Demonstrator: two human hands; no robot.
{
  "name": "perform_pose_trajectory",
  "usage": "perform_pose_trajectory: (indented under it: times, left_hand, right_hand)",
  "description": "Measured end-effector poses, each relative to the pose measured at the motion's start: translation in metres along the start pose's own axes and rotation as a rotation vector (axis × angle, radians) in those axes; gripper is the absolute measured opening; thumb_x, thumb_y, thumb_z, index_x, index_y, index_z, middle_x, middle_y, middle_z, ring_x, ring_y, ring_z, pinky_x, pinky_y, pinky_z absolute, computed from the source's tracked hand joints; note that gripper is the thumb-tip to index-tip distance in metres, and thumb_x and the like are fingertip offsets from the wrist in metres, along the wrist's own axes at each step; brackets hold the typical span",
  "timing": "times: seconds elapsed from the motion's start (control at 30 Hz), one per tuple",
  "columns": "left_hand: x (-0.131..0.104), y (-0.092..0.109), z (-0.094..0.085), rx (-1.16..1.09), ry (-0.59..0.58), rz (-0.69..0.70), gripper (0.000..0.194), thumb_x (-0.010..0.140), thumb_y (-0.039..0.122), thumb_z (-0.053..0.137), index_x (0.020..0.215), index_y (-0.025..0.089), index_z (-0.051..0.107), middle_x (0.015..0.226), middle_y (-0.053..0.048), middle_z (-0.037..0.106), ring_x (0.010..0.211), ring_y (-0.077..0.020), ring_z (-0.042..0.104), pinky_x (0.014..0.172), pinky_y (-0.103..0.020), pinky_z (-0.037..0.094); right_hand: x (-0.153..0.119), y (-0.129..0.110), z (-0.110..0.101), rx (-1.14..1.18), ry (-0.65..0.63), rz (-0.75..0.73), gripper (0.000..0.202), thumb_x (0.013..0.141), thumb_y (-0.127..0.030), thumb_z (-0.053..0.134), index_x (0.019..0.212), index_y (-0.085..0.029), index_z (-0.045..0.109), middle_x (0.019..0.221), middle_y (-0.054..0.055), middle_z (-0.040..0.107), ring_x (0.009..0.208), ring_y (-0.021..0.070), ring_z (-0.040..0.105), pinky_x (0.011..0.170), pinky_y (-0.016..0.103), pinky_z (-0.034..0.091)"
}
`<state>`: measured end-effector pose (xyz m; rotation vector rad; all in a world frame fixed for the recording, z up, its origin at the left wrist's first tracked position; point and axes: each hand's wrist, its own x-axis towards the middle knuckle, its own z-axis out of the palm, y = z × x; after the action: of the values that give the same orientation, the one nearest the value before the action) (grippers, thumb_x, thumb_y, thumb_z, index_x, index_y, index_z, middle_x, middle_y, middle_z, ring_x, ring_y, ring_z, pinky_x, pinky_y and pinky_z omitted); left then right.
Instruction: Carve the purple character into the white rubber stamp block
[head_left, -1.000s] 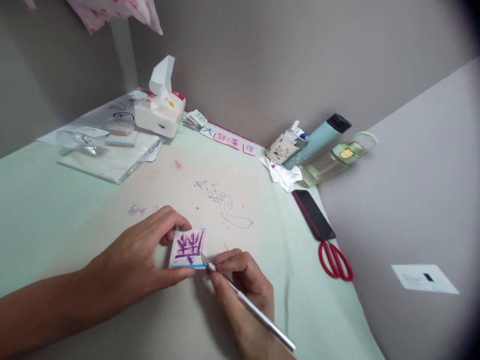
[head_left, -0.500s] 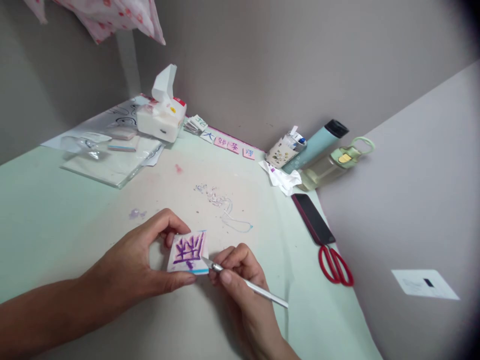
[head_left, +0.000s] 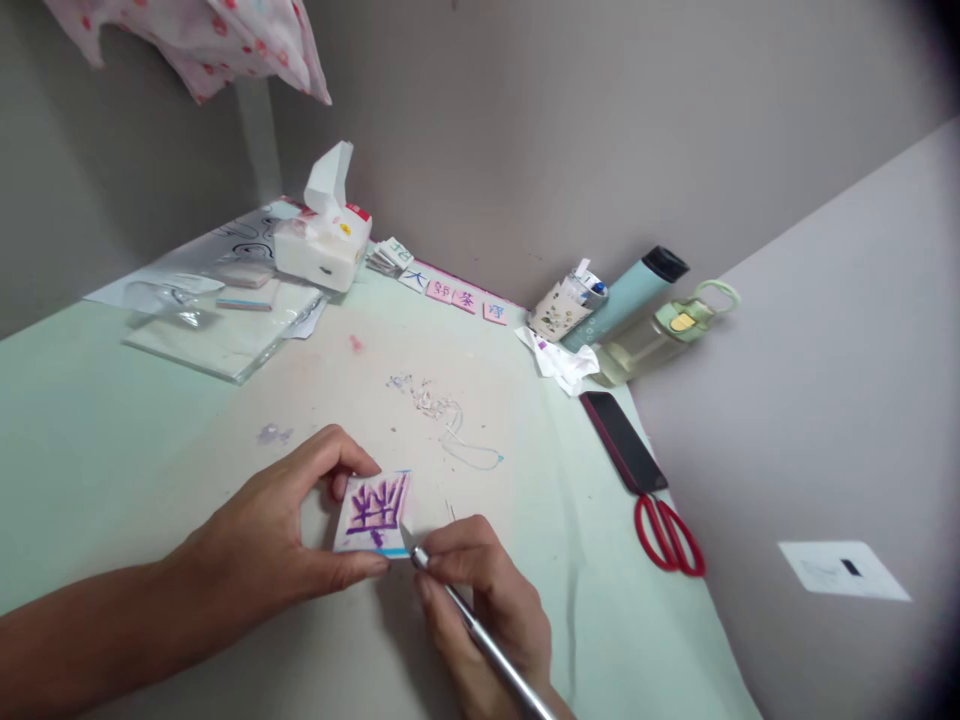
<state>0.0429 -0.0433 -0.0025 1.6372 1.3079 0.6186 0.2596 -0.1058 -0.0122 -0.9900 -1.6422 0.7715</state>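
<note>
My left hand (head_left: 277, 520) grips a small white square block (head_left: 352, 540) by its far and near edges, between thumb and fingers. A purple character is drawn on the block's upper face, and a blue strip runs along its near edge. In my right hand (head_left: 487, 590) is a silver craft knife (head_left: 480, 635), held like a pen. Its blade tip meets the right part of the block, close to the purple strokes. Beyond the block lie fine shavings (head_left: 431, 400) and a thin curled strip (head_left: 472, 460) on the table.
Several small lettered tiles (head_left: 466, 300) line the back edge near a tissue pack (head_left: 322, 250). At left lies a clear plastic packet (head_left: 202, 345). A pen cup (head_left: 559, 310), teal bottle (head_left: 622, 295), green-lidded bottle (head_left: 652, 340), phone (head_left: 622, 440) and red-handled scissors (head_left: 667, 535) stand or lie at right.
My right hand has shifted down and turned the craft knife steeper, its handle end swinging toward me. The block stays in my left hand. The whole view has moved slightly.
</note>
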Motion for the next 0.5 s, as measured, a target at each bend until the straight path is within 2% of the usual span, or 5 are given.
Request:
perform_pose_trajectory:
  times: [0.17,0.27,0.33,0.4,0.5]
  left_hand:
    - [0.000,0.003,-0.003,-0.016,-0.033,-0.013,0.044,0.068,0.048,0.081,0.100,0.028,0.060,0.090,0.001,0.062,0.089,-0.0267,0.062,0.081,-0.037,0.053]
    - [0.001,0.004,-0.005,-0.071,-0.104,-0.046,0.045,0.066,0.046,0.083,0.101,0.028,0.060,0.090,0.002,0.061,0.090,-0.0259,0.062,0.081,-0.036,0.054]
    - [0.001,0.004,-0.007,-0.100,-0.134,-0.052,0.044,0.066,0.047,0.083,0.099,0.028,0.060,0.090,0.002,0.061,0.093,-0.0262,0.063,0.082,-0.035,0.053]
    - [0.002,0.003,-0.008,-0.110,-0.126,-0.046,0.045,0.066,0.047,0.083,0.099,0.028,0.060,0.091,0.002,0.061,0.093,-0.0261,0.063,0.083,-0.035,0.052]
    - [0.002,0.002,-0.008,-0.092,-0.092,-0.034,0.046,0.066,0.047,0.085,0.100,0.028,0.060,0.092,0.002,0.062,0.092,-0.0258,0.062,0.083,-0.035,0.051]
  right_hand:
    - [0.004,-0.001,-0.010,-0.185,-0.125,-0.150,0.030,0.097,-0.007,0.063,0.117,-0.029,0.063,0.095,0.005,0.073,0.079,0.0199,0.069,0.063,0.031,0.054]
    - [0.004,-0.003,-0.015,-0.178,-0.198,-0.142,0.032,0.096,-0.008,0.064,0.119,-0.030,0.062,0.099,0.006,0.074,0.083,0.0208,0.069,0.069,0.033,0.056]
    - [0.003,-0.003,-0.015,-0.063,-0.169,-0.028,0.025,0.097,-0.010,0.066,0.112,-0.030,0.065,0.099,0.005,0.074,0.083,0.0195,0.069,0.069,0.031,0.055]
    - [0.004,-0.002,-0.012,0.139,-0.059,0.166,0.010,0.097,-0.018,0.071,0.098,-0.027,0.067,0.094,0.004,0.073,0.080,0.0181,0.069,0.068,0.029,0.054]
    - [0.009,-0.001,-0.006,0.446,0.057,0.423,0.019,0.091,-0.034,0.083,0.086,-0.024,0.067,0.087,0.003,0.072,0.077,0.0178,0.068,0.070,0.029,0.054]
